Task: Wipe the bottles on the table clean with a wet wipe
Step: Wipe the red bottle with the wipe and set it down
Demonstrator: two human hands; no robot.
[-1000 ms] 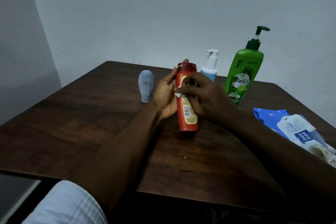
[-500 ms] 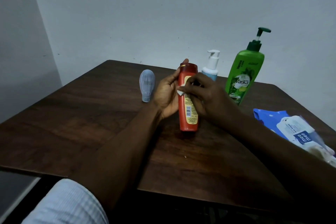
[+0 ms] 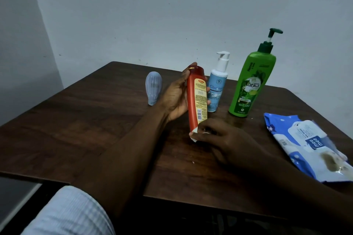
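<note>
An orange-red bottle (image 3: 192, 99) with a yellow label stands upright mid-table, slightly tilted. My left hand (image 3: 174, 97) grips it from the left, fingers wrapped behind it. My right hand (image 3: 219, 139) pinches a small white wet wipe (image 3: 194, 131) against the bottle's bottom end. Behind stand a white-and-blue pump bottle (image 3: 217, 86) and a tall green pump bottle (image 3: 250, 82). A small pale blue bottle (image 3: 153, 87) stands upside down to the left.
A blue-and-white wet wipe pack (image 3: 309, 143) lies at the table's right edge. The dark wooden table (image 3: 86, 120) stands against a grey wall, its near edge close to my sleeve (image 3: 66, 213).
My right hand slid the wipe down the orange-red bottle from near the top to its bottom end. The left hand kept its hold.
</note>
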